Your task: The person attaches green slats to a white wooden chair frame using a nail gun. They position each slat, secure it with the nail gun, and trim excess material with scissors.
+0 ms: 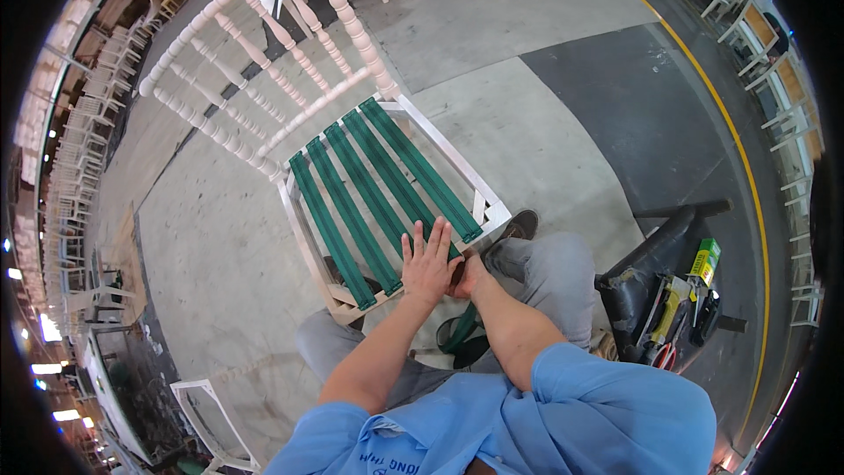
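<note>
A pale wooden chair frame (303, 242) with a turned spindle back stands tilted before me. Several dark green webbing straps (352, 185) run across its open seat from back rail to front rail. My left hand (427, 266) lies flat with fingers spread over the front end of one strap. Right beside it, my right hand (472, 276) is curled at the front rail around something dark, mostly hidden by the left hand. Below the hands hangs a loop of green webbing (457, 331) between my knees.
To my right, a black padded stool (629, 286) carries a yellow-handled tool (670, 312), a green-and-yellow box (706, 258) and scissors (665, 357). A white frame (211, 427) lies at lower left. Rows of chairs (92, 114) line both sides; a yellow line (734, 136) curves along the floor.
</note>
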